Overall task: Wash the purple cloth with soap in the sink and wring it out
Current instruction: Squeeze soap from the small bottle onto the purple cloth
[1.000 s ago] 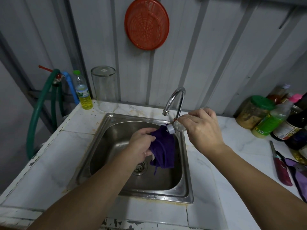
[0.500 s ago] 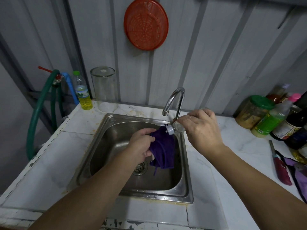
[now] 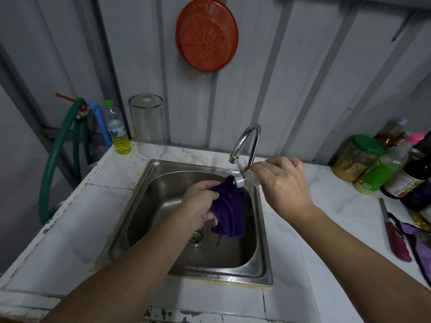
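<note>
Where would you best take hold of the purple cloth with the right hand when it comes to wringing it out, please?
Probably the lower hanging end of the purple cloth, coming from the right. The left hand already grips its upper bunch over the sink, so the folds dangle free below. The right hand first has to put down the soap bottle.

No text is reading clearly: labels on the yellow-liquid plastic bottle [image 3: 117, 132] and green squeeze bottle [image 3: 382, 169] are showing only blur.

Glossy steel sink [image 3: 263, 252], soft purple cloth [image 3: 229, 212], clear plastic bottle [image 3: 250, 178], polished marble-look counter [image 3: 291, 283].
</note>
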A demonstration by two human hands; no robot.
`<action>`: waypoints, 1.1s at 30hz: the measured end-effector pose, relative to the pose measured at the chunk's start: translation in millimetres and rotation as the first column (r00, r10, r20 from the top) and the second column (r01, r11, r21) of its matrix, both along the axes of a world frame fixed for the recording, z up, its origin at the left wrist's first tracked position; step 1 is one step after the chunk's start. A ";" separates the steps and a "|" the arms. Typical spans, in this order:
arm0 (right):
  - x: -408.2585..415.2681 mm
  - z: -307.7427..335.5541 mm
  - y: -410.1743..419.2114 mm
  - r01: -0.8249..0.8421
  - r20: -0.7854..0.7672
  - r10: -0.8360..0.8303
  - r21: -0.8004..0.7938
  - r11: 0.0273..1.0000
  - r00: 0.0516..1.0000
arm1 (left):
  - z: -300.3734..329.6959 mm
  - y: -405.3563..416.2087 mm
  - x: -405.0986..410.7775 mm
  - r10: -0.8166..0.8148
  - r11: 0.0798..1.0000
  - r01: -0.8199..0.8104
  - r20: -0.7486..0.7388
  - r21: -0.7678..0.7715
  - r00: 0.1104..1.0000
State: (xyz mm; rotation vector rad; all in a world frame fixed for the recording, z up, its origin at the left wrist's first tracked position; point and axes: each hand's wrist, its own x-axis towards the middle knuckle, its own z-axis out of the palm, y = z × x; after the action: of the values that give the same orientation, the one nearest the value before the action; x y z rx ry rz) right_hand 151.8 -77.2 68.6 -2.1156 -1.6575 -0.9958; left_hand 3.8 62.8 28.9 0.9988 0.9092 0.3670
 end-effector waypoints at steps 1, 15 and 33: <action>-0.5 -2.2 0.2 0.007 -0.006 -0.007 0.004 1.000 1.000 | -0.1 0.2 -0.3 -0.004 1.000 0.004 0.002 0.001 1.000; 9.0 -88.3 -36.5 0.339 -0.760 -0.260 -0.055 0.939 0.596 | 0.1 2.8 -4.5 -0.006 1.000 0.006 -0.012 -0.004 1.000; 0.9 -149.9 -83.8 0.490 -0.907 -0.352 -0.204 0.847 0.231 | -5.5 1.0 -5.6 -0.016 1.000 0.016 -0.002 -0.007 1.000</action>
State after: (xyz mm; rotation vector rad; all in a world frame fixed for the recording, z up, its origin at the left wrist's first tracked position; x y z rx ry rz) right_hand 152.7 -161.0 -81.3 -2.3236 -0.3912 0.1709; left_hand -1.8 63.8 23.4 0.9994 0.9033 0.3488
